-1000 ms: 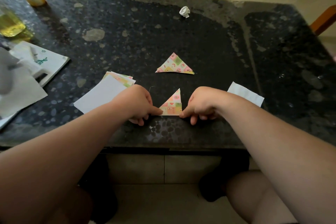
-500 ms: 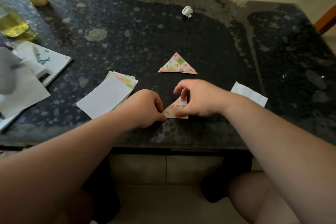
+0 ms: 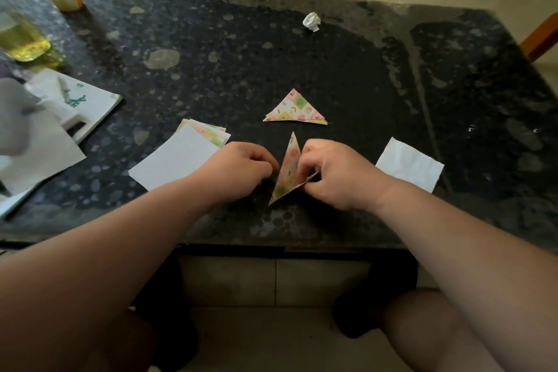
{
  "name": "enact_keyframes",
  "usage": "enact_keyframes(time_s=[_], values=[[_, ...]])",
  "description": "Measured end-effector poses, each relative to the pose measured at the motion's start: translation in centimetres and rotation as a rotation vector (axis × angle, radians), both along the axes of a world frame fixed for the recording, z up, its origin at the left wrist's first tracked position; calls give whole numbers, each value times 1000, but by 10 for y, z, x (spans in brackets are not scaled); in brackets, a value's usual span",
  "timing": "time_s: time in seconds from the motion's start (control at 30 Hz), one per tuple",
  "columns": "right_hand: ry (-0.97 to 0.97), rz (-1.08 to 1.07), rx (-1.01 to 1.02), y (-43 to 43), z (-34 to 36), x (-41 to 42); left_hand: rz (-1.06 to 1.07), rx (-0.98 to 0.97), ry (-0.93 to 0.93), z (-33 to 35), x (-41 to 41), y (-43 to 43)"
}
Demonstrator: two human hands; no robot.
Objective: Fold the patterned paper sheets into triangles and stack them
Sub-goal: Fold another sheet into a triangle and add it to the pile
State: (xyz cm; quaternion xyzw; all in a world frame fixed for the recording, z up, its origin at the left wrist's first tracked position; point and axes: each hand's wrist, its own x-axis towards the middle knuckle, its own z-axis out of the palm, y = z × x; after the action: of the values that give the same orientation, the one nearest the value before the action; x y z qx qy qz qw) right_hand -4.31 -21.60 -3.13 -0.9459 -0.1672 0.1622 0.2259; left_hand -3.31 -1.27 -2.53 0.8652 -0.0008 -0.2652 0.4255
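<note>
A small patterned paper triangle (image 3: 288, 170) stands tilted up off the dark table (image 3: 332, 75) near its front edge, its tip pointing away from me. My right hand (image 3: 330, 174) pinches its right corner. My left hand (image 3: 241, 170) has curled fingers right at the triangle's left edge; whether it grips the paper is hidden. A finished patterned triangle (image 3: 294, 109) lies flat just beyond. A stack of unfolded sheets (image 3: 184, 154), white side up with patterned edges showing, lies left of my left hand.
A white paper square (image 3: 409, 164) lies to the right of my right hand. A crumpled white ball (image 3: 311, 21) sits farther back. Papers and a booklet (image 3: 75, 100) crowd the left edge, with a yellow-liquid container (image 3: 21, 39) behind them.
The triangle lay flat under both hands' fingertips. My right hand then reached over it, and now it is lifted on edge and turned, tip pointing away.
</note>
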Motion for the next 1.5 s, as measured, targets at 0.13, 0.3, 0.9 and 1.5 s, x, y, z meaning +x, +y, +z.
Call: enact_keyframes(time_s=[0.13,0.3,0.9,1.5], values=[[-123,1,101,-5,-5,-5,85,-258,72,-1,-1,-4],[-204,-9,144,-9,2,-9,97,-348,89,-2,-2,-8],[73,-574,544,-10,13,2,396,-412,37,-7,7,-21],[197,-907,799,3,12,10,65,-82,-469,-4,-14,-22]])
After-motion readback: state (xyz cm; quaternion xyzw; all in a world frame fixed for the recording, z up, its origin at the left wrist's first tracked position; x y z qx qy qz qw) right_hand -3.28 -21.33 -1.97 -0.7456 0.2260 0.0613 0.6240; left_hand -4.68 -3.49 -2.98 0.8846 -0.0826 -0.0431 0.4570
